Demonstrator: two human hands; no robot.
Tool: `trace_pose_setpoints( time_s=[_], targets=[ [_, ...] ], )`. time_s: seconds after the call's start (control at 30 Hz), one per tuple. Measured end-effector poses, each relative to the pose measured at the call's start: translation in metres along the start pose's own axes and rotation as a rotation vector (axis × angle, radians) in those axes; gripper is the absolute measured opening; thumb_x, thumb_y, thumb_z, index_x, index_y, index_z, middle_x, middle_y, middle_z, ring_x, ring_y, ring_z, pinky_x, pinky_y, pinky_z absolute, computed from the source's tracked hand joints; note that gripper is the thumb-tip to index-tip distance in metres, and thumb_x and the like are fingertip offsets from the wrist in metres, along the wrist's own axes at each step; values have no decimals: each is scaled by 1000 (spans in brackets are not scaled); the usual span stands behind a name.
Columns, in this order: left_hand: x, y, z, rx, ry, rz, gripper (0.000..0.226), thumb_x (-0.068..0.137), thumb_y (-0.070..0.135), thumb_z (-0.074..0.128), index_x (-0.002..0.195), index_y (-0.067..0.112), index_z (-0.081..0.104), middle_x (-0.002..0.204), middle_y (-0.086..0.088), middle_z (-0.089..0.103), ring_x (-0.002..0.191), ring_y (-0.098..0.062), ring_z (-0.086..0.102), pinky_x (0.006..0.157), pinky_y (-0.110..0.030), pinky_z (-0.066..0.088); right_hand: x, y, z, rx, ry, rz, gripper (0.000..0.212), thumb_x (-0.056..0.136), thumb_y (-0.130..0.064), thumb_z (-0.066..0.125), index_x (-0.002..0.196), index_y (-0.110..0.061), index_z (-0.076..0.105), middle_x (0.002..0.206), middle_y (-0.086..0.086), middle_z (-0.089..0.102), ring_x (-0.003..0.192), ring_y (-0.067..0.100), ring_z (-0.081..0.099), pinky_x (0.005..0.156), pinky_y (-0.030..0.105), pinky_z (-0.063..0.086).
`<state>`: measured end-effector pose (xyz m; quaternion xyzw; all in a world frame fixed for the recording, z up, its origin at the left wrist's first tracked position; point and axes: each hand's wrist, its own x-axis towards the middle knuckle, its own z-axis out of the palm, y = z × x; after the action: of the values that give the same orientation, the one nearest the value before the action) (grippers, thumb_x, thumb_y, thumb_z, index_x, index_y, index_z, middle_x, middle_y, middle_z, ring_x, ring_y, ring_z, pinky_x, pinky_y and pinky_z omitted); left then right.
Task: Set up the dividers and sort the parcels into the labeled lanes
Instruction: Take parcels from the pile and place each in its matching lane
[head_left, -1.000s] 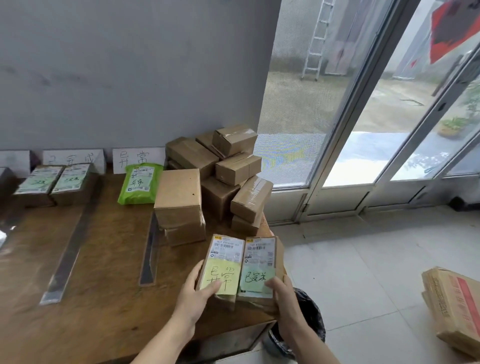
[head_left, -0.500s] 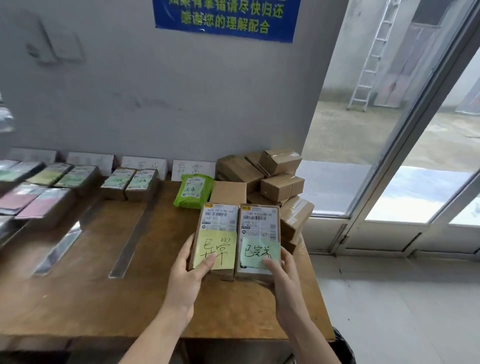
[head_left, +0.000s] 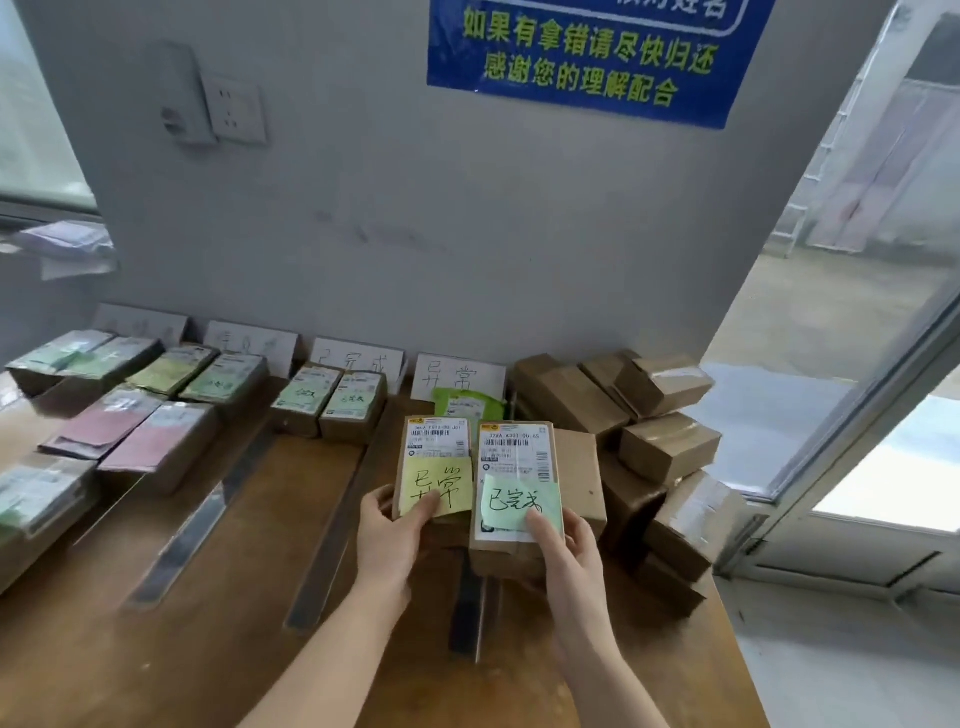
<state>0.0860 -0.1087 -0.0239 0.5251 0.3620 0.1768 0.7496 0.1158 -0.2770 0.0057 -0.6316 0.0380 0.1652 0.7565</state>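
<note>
My left hand (head_left: 392, 535) grips a cardboard parcel with a yellow note (head_left: 435, 467), thumb on the note. Beside it my right hand (head_left: 563, 551) grips a parcel with a green note (head_left: 514, 488), thumb on top. Both are held above the wooden table (head_left: 208, 649). Dark metal divider strips (head_left: 332, 530) lie lengthwise on the table and mark lanes. White lane labels (head_left: 460, 375) lean against the wall. Sorted parcels (head_left: 332, 397) with coloured notes sit in the lanes to the left. A green bag (head_left: 467, 402) lies under the rightmost label.
A heap of plain cardboard boxes (head_left: 660, 447) fills the table's right end. A glass door (head_left: 883, 338) stands to the right. A blue notice (head_left: 582, 57) and a wall socket (head_left: 234, 109) hang on the grey wall.
My view has swung left and up, so more lanes and the blue notice show. Both hands still hold the two parcels, now a little farther over the table toward the lanes.
</note>
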Motion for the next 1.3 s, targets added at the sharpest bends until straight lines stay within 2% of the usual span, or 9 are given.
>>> trace_pose_setpoints(
  time_s=[0.1, 0.37, 0.47, 0.63, 0.73, 0.83, 0.9, 1.03, 1.3],
  targets=[
    [39, 1, 4, -4, 25, -52, 55, 86, 20, 74, 130, 20, 42, 117, -4, 61, 109, -26, 60, 93, -52, 52, 19, -5, 22, 11, 2, 11, 56, 81, -31, 75, 130, -22, 50, 107, 6, 74, 95, 20, 73, 88, 43, 59],
    [111, -19, 11, 303, 201, -84, 64, 87, 20, 72, 141, 18, 38, 134, -12, 50, 120, -34, 54, 96, -53, 52, 54, -8, 56, 37, 11, 67, 48, 77, -31, 74, 120, -24, 54, 105, 8, 74, 92, 20, 74, 68, 28, 60],
    [125, -26, 14, 365, 225, -119, 65, 89, 21, 69, 145, 20, 35, 134, -11, 48, 120, -35, 53, 94, -55, 52, 62, -10, 60, 19, -9, 80, 38, 77, -32, 74, 110, -30, 55, 102, 5, 75, 92, 18, 74, 71, 30, 61],
    [137, -34, 17, 452, 267, -143, 64, 96, 15, 57, 151, 24, 27, 140, -13, 43, 121, -36, 51, 91, -53, 54, 71, -16, 67, -19, -47, 93, 36, 84, -33, 72, 116, -28, 55, 95, -1, 77, 94, 18, 72, 86, 41, 59],
    [135, -38, 19, 618, 256, -121, 66, 99, 10, 49, 155, 24, 17, 149, -17, 31, 132, -38, 39, 97, -54, 50, 75, -18, 69, -12, -51, 117, 41, 84, -33, 72, 121, -26, 55, 98, 1, 77, 94, 19, 72, 73, 33, 59],
    [129, -42, 22, 782, 211, -128, 83, 96, 5, 53, 157, 24, 1, 158, -17, 10, 145, -37, 16, 110, -54, 37, 79, -19, 69, 6, -52, 146, 44, 85, -32, 71, 125, -23, 54, 100, 2, 76, 93, 18, 73, 64, 26, 54],
    [125, -45, 26, 876, 194, -118, 99, 90, 11, 64, 155, 20, -9, 160, -15, 2, 148, -35, 6, 113, -54, 31, 81, -19, 68, 19, -45, 161, 44, 85, -33, 71, 124, -23, 55, 100, 2, 77, 95, 20, 73, 70, 30, 56],
    [120, -49, 34, 973, 137, -83, 117, 82, 46, 72, 153, 18, -17, 162, -12, -8, 149, -33, -1, 113, -59, 25, 86, -22, 69, 68, -4, 182, 38, 86, -32, 71, 120, -21, 59, 98, 1, 77, 97, 21, 71, 77, 37, 56],
    [123, -46, 25, 1157, 112, -21, 114, 80, 65, 62, 153, 26, -17, 161, -14, -8, 148, -36, 3, 113, -59, 24, 93, -24, 78, 69, -23, 213, 37, 87, -31, 70, 121, -22, 58, 101, 1, 76, 97, 18, 70, 74, 36, 57]
  ],
)
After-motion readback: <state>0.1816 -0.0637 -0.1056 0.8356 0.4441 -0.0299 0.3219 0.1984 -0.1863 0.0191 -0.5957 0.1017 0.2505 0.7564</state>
